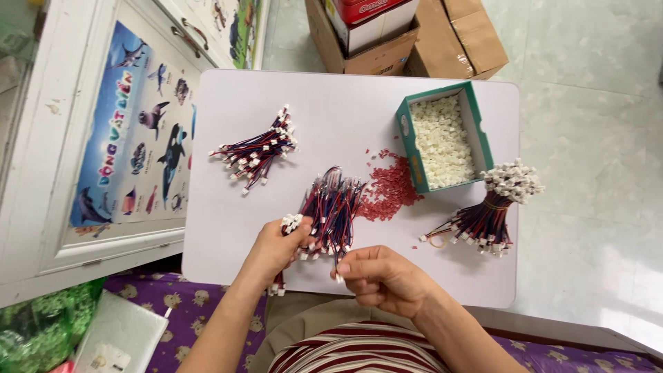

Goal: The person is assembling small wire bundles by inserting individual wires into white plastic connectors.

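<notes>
Two hands meet low over the white table. Our left hand has its fingers closed on a bunch of red-and-blue wires tipped with white plugs, partly hidden in the palm; the bunch runs lengthwise away from us, spreading toward the red crumbs. Our right hand curls its fingers, seemingly pinching one wire end, though we cannot make it out clearly. Beyond stands a green box of white pieces.

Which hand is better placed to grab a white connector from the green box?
Right hand, probably: it lies on the green box's side, pinching just one wire end. Left hand is full of wires.
</notes>
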